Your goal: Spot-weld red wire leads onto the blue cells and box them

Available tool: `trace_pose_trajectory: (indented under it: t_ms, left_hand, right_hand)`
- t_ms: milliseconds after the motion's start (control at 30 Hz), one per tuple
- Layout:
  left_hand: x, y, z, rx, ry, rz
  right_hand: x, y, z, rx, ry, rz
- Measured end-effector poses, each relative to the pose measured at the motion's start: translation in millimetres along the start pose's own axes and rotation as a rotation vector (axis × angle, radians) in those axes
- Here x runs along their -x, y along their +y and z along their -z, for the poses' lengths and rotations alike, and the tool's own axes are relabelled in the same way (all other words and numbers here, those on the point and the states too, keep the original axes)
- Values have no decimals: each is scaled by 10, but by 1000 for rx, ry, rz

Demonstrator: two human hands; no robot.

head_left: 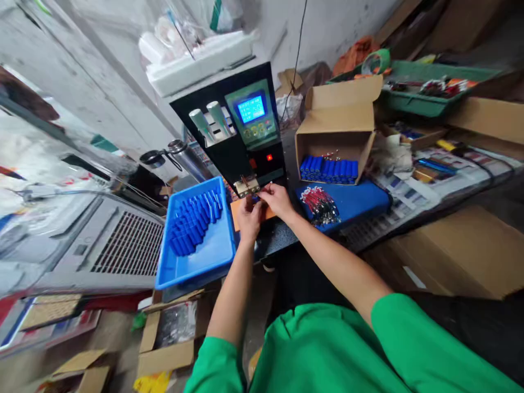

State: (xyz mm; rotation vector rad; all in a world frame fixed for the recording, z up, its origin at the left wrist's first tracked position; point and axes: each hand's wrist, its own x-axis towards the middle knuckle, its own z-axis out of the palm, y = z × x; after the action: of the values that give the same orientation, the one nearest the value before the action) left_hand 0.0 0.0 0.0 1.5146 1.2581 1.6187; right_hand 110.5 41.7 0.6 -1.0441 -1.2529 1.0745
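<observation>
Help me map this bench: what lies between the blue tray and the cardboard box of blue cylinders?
The head view shows the left hand, right hand, orange board beneath them and the black machine.

No legible text, even on screen [251, 109].

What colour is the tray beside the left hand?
Blue; the tray shows best in the head view.

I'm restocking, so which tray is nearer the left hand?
The blue tray, beside the left hand and holding blue cylinders; the green tray is farther off, at the back right.
</observation>
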Motion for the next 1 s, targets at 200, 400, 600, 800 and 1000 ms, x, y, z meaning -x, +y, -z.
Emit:
trace_pose_trajectory:
  t_ms: [200,400,600,800,1000]
  left_hand:
    - [23,-56,17,-30,32,27]
    - [17,-80,30,-21,32,11]
    - [10,-70,39,-24,37,7]
    - [15,-46,39,-25,40,2]
    - [14,-31,28,-36,52,16]
  right_hand:
    - [31,-8,-26,52,-1,2]
    - [70,-108,-35,61,-5,-29]
    - [98,-194,-48,64,-1,-35]
    - [111,-243,-43,62,2,-39]
    - [95,-212,-58,67,3,-21]
